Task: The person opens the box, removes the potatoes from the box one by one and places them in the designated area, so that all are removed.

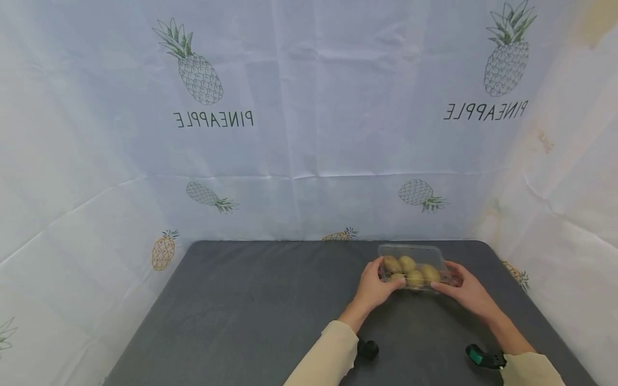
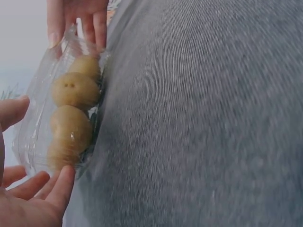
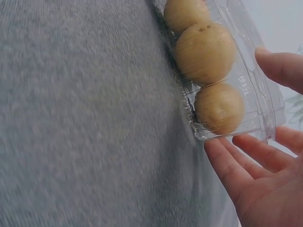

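Observation:
A clear plastic box (image 1: 412,250) with several round, yellow-brown potatoes or fruits (image 1: 414,277) inside is at the right part of the dark table. Their exact kind is hard to tell. My left hand (image 1: 374,284) grips the box's left end, thumb on the near side. At the opposite end, my right hand (image 1: 465,292) holds it the same way. In the left wrist view the box (image 2: 35,125) is low over the grey surface, between both hands. The right wrist view shows fingertips (image 3: 215,147) against the box's end. Whether its underside touches the table cannot be told.
A dark grey table (image 1: 251,311) spreads far to the left of the hands. White cloth (image 1: 309,134) printed with pineapples hangs behind it and along both sides. Dark devices are strapped at both wrists, such as the one at the right wrist (image 1: 485,358).

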Action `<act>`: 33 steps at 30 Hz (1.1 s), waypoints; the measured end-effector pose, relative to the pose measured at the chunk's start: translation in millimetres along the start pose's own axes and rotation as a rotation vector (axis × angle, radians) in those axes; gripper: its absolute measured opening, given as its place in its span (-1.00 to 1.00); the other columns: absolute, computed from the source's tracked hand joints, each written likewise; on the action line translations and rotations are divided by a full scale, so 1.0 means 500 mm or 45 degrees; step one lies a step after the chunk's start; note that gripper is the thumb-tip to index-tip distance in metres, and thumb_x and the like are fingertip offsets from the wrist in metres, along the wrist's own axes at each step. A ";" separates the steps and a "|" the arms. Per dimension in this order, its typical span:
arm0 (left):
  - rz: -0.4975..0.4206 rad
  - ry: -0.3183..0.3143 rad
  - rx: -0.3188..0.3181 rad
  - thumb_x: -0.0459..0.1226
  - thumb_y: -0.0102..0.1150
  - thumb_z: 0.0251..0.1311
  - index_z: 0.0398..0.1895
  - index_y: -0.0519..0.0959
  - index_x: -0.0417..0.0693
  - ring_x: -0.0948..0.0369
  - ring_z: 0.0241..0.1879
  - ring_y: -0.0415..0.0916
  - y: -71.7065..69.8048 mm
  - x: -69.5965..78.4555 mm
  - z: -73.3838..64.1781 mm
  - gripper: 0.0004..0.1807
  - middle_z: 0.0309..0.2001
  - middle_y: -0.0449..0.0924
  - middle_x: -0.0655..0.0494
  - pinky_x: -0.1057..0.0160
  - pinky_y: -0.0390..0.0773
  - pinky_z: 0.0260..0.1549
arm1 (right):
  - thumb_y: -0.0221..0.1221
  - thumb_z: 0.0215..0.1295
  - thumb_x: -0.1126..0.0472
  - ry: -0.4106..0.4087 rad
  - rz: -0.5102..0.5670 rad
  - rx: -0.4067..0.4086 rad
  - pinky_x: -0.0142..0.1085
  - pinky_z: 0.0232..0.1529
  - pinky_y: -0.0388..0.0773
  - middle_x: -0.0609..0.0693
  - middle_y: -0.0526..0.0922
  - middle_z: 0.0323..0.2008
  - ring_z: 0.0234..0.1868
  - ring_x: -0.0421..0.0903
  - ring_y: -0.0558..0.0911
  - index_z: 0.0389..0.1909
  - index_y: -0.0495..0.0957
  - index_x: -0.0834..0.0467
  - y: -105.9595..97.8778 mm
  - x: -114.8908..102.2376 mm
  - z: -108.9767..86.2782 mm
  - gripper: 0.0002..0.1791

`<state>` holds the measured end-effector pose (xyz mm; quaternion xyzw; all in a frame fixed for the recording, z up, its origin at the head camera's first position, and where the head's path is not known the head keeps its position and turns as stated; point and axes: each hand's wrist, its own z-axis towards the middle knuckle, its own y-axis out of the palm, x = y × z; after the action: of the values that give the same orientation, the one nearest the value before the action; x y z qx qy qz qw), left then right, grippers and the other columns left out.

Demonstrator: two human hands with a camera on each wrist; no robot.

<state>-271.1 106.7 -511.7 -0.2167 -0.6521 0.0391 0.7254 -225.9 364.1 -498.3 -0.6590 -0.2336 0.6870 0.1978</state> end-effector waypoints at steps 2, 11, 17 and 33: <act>-0.003 0.007 -0.009 0.04 0.42 0.22 0.51 0.31 0.00 0.14 0.17 0.45 -0.009 -0.002 0.000 -0.15 0.27 0.42 0.09 0.07 0.57 0.01 | 0.25 0.45 -0.05 -0.001 0.000 0.002 0.16 0.03 0.58 0.53 0.26 0.36 0.29 0.47 0.40 0.57 -0.12 0.40 0.005 -0.004 0.001 0.01; -0.014 -0.005 -0.005 0.02 0.42 0.23 0.52 0.30 0.00 0.10 0.17 0.45 -0.039 -0.008 -0.002 -0.15 0.29 0.41 0.06 0.04 0.57 0.00 | 0.25 0.44 -0.08 0.020 -0.004 0.011 0.17 0.04 0.57 0.52 0.23 0.37 0.29 0.48 0.38 0.57 -0.11 0.41 0.030 -0.021 0.012 0.03; -0.006 0.019 -0.002 -0.01 0.41 0.24 0.51 0.31 -0.06 0.07 0.16 0.45 -0.061 -0.018 -0.004 -0.17 0.29 0.42 0.01 0.01 0.57 0.00 | 0.27 0.44 -0.03 0.001 0.028 0.007 0.11 0.01 0.61 0.53 0.23 0.36 0.26 0.44 0.44 0.56 -0.10 0.43 0.047 -0.034 0.017 0.02; -0.008 -0.001 -0.003 -0.02 0.41 0.25 0.53 0.28 -0.09 -0.04 0.25 0.43 -0.124 -0.041 -0.004 -0.14 0.39 0.35 -0.06 -0.07 0.58 0.03 | 0.28 0.41 -0.08 -0.010 0.057 -0.019 0.10 0.02 0.60 0.51 0.23 0.38 0.29 0.44 0.41 0.56 -0.05 0.41 0.093 -0.067 0.043 0.02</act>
<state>-286.1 43.1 -508.2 -0.2154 -0.6532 0.0361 0.7250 -243.9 305.6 -498.0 -0.6628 -0.2248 0.6921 0.1766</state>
